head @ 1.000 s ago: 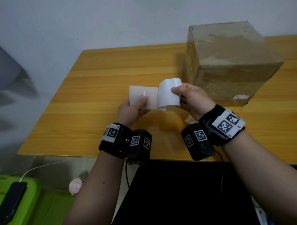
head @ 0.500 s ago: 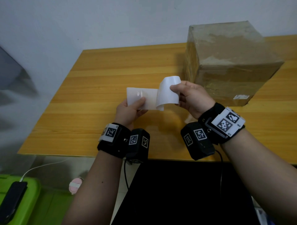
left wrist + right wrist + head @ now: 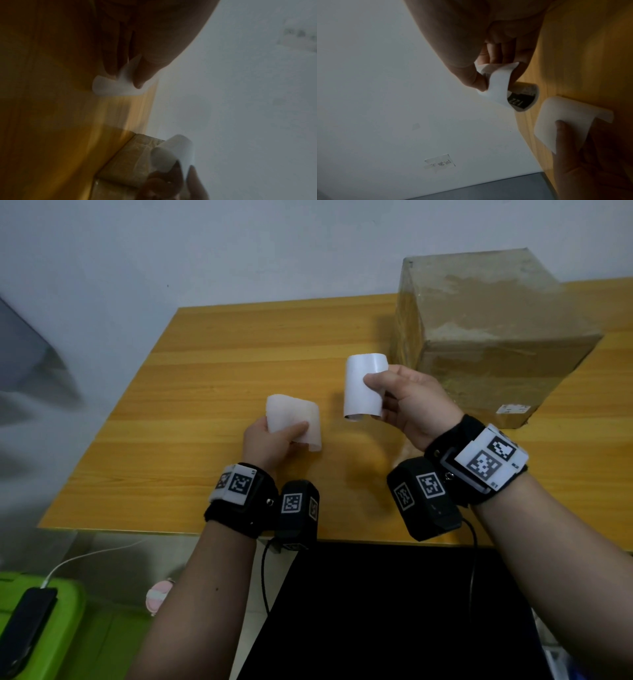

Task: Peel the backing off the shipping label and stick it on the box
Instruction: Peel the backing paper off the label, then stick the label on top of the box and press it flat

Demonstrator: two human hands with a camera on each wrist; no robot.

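Now fully separated: right hand [image 3: 407, 402] pinches the curled white shipping label [image 3: 363, 386], left hand [image 3: 270, 440] pinches the translucent backing sheet [image 3: 293, 419]. Brown cardboard box [image 3: 496, 337] sits at the bench's far right. Next: uncurl and press on, I'd say.

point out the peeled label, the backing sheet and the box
curled white shipping label [image 3: 363, 385], head view, its blank outer face
translucent white backing sheet [image 3: 291, 414], head view, upper middle
brown cardboard box [image 3: 479, 302], head view, top face
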